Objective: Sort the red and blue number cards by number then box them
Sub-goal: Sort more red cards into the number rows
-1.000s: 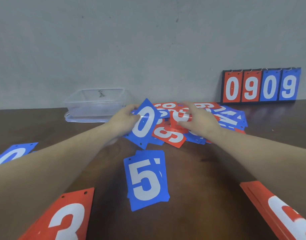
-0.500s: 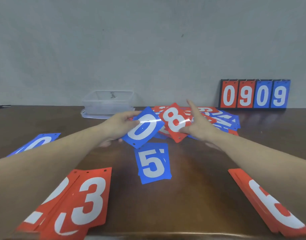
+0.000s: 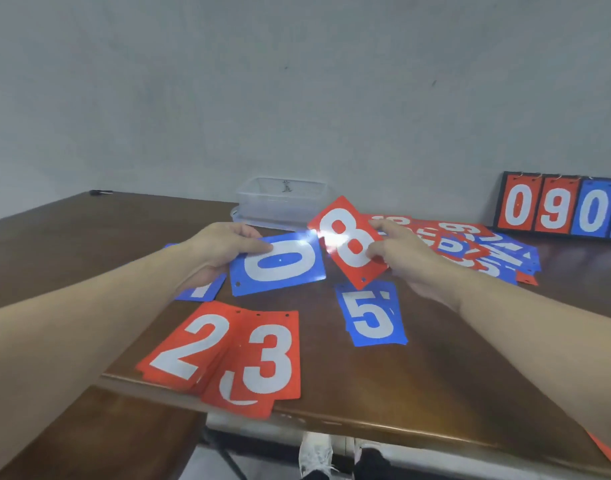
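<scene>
A dark brown wooden table (image 3: pixel 331 386) with a glossy top stood against a plain grey wall (image 3: pixel 297 81), its near edge catching the light. The left hand (image 3: pixel 221 247) pinched a smooth blue 0 card (image 3: pixel 278 263) by its left edge, thumb on top, holding it nearly flat just above the table. The right hand (image 3: pixel 404 258) gripped a shiny red 8 card (image 3: pixel 349 242), tilted up on one corner, thumb pressed on its face. Both cards were thin, stiff rectangles with small punched holes. Behind them sat a clear plastic box (image 3: pixel 283 199), and to the right a loose heap of unsorted cards (image 3: pixel 477 247). Nearer lay red 2 cards (image 3: pixel 186 344) overlapped by red 3 cards (image 3: pixel 266 362), a blue 5 stack (image 3: pixel 371 313), and a scoreboard (image 3: pixel 560 209) leaning on the wall.
</scene>
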